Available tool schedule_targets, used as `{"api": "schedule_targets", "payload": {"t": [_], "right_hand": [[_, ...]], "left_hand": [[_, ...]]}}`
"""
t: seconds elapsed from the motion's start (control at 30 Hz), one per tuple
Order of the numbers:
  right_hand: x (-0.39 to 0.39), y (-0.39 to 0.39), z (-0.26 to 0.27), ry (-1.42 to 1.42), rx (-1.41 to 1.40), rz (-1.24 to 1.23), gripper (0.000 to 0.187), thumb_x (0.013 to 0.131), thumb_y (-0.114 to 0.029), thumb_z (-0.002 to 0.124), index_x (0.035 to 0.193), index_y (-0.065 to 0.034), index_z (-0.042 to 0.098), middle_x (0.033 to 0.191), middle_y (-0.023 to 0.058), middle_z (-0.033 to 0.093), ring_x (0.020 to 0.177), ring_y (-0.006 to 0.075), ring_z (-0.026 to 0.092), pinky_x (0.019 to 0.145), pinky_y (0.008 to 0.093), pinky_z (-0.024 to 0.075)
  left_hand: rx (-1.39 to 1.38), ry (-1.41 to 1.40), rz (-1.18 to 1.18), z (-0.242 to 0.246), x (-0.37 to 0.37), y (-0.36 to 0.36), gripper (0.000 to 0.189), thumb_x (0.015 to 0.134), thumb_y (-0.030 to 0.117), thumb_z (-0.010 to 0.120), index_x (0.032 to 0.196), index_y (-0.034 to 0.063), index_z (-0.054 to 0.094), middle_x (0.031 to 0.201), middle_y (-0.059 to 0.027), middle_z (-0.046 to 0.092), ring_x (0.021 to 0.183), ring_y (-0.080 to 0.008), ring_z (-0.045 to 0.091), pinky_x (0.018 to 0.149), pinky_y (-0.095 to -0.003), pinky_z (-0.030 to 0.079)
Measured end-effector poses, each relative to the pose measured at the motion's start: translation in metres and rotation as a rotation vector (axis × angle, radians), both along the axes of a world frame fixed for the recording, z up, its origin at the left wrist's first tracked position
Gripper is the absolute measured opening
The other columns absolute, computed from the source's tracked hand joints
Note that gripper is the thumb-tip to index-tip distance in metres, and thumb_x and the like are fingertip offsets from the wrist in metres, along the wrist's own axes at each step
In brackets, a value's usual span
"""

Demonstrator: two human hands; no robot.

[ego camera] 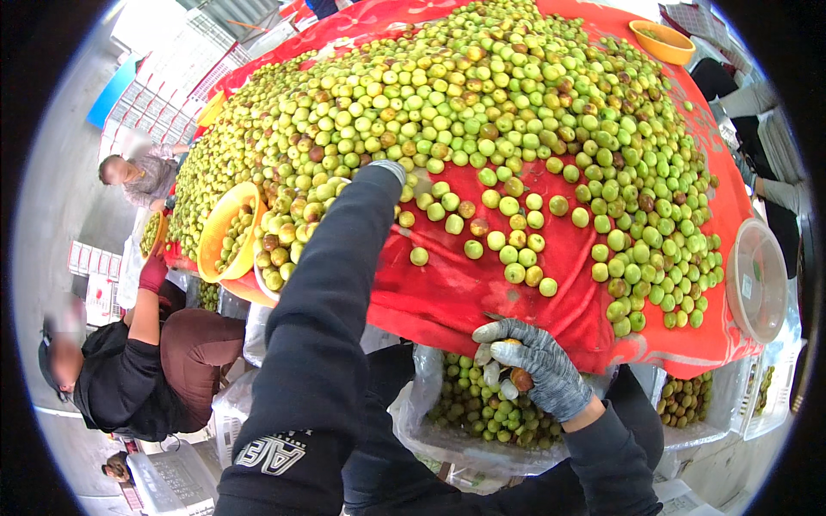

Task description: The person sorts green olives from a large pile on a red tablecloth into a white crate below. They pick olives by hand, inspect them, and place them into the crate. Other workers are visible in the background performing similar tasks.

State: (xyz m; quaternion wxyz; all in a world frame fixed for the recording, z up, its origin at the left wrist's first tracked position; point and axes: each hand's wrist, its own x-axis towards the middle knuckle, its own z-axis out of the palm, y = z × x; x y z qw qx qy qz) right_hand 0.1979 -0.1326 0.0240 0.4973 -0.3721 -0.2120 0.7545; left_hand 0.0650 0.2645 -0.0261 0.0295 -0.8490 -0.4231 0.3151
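My left arm stretches over the table to the heap of green jujubes (413, 97). Only the pale glove of my left hand (391, 169) shows past the dark cuff, at the heap's near edge. The sleeve hides its fingers, so whether it holds anything cannot be seen. My right hand (539, 364), in a grey knit glove, curls around a few jujubes, including a reddish-brown one (521, 379). That hand is over a plastic-lined crate (419, 419) of jujubes, just below the table's front edge. Scattered jujubes (516, 238) lie on the red cloth (439, 284) between my hands.
A yellow basket (208, 248) with jujubes and a white bowl (263, 278) heaped with them stand left of my arm. A clear plastic basin (756, 284) is at the right edge. Another lined crate (700, 435) sits lower right. Co-workers (122, 380) sit along the table.
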Motion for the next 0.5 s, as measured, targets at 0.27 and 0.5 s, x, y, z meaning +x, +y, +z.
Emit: {"api": "schedule_targets", "payload": {"t": [0.27,0.5], "right_hand": [[0.002,-0.003,0.001,-0.028,-0.003,0.005,0.027,0.091,-0.017,0.057,0.114,-0.0032,0.059,0.088,0.0045,0.064,0.063,0.0083,0.059,0.052,0.0194,0.0493],[0.003,-0.007,0.003,0.011,0.005,-0.025,0.026,0.091,-0.017,0.058,0.113,-0.0033,0.059,0.087,0.0041,0.063,0.067,0.0081,0.059,0.052,0.0194,0.0491]], "left_hand": [[-0.181,-0.289,0.336,0.034,0.004,-0.015,0.03,0.073,0.022,0.076,0.097,0.0094,0.064,0.071,-0.006,0.066,0.061,-0.0174,0.063,0.055,-0.0329,0.053],[-0.091,-0.291,-0.124,0.007,0.013,-0.032,0.055,0.071,0.017,0.069,0.125,0.0207,0.058,0.107,-0.0124,0.067,0.094,-0.0293,0.066,0.085,-0.0373,0.052]]}}
